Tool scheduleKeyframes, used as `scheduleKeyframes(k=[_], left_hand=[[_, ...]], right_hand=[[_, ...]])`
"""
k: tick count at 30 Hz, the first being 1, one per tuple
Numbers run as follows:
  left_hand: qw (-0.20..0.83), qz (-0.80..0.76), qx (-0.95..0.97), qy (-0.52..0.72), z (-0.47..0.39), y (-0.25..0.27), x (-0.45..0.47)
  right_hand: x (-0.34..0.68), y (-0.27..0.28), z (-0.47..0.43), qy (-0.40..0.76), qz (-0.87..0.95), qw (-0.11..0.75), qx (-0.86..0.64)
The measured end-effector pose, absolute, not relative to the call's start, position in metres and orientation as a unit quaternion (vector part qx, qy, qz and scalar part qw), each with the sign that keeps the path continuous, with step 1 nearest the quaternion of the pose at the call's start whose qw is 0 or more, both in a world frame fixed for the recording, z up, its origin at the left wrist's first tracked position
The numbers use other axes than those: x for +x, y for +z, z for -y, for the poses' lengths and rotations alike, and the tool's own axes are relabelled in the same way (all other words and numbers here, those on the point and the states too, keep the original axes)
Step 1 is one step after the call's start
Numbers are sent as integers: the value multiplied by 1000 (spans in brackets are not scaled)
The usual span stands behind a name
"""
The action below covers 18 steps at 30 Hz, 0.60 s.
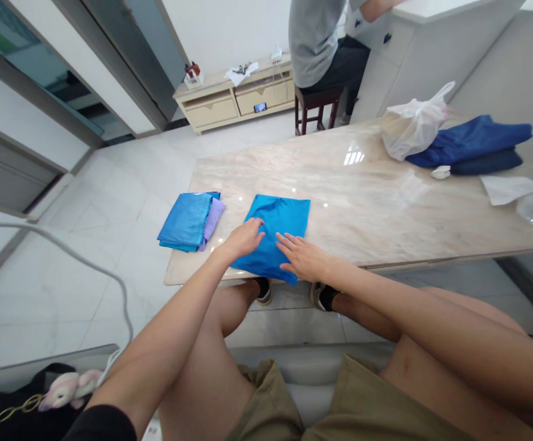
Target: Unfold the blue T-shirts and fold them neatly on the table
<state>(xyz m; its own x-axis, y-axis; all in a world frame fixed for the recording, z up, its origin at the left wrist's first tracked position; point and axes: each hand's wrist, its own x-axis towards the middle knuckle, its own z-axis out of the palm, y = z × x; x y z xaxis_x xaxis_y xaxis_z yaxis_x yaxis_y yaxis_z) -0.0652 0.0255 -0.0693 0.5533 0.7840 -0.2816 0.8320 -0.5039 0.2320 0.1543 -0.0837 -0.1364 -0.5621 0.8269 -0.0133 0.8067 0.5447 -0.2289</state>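
Observation:
A bright blue piece of folded cloth (281, 212) lies on the marble-topped table, its near corner hanging a little over the front edge. My left hand (246, 237) rests at the cloth's left side, fingers loosely bent and apart, with nothing visible gripped. Over the right part of the cloth, my right hand (300, 254) is spread flat with its fingers stretched out. Left of the cloth sits a stack of folded blue fabric (186, 220), with a purple folded piece (212, 222) showing at its right side.
Across the table (339, 196), a white plastic bag (410, 128) and dark blue garments (472, 144) lie at the far right. White paper (514, 188) is near the right end. A person in grey (314, 43) sits on a stool beyond. A grey cable (78, 260) hangs at left.

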Motion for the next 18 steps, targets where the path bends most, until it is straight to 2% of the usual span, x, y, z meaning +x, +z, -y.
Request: scheduleKeyframes(k=[4,8,10,15,18], left_hand=[[155,-411,885,-154,-14,-83,-52],[124,-428,874,-192,7,-85,-32],[150,-424,869,-206,14,-80,-22],[301,-377,858,-176,5,-67,-17],[302,-385,865,-113,-13,-69,-21]], right_hand=[[165,-160,78,139,862,56,-485],[175,-150,78,152,858,44,-488],[180,-138,81,164,856,25,-489],[199,-110,89,244,816,-36,-524],[205,-94,92,258,777,-65,-570]])
